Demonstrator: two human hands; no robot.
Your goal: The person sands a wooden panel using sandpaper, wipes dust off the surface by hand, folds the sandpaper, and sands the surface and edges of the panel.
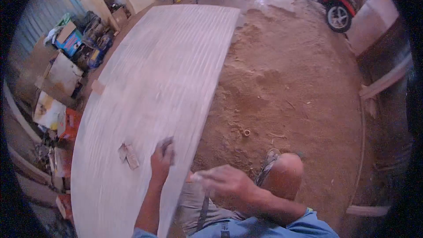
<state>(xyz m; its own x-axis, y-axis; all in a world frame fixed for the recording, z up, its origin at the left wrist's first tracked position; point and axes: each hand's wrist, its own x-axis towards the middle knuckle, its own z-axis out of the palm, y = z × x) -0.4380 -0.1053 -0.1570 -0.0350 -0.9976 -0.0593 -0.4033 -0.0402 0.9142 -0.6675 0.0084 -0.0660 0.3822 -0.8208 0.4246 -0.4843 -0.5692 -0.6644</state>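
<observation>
Panel (145, 105) lay under curled left hand (161, 160); right hand (225, 181) loosely bent, both holds too blurred to tell. Surface work, likely; next move needed even contact.

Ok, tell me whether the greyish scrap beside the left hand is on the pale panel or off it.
On: the greyish scrap lies on the pale panel, whose ridged surface shows all around it.

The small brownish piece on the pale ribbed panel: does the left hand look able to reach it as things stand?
Probably yes: the left hand is over the same panel, near the brownish piece, and nothing visible stands between them. Blur makes it unclear whether that hand holds something.
</observation>
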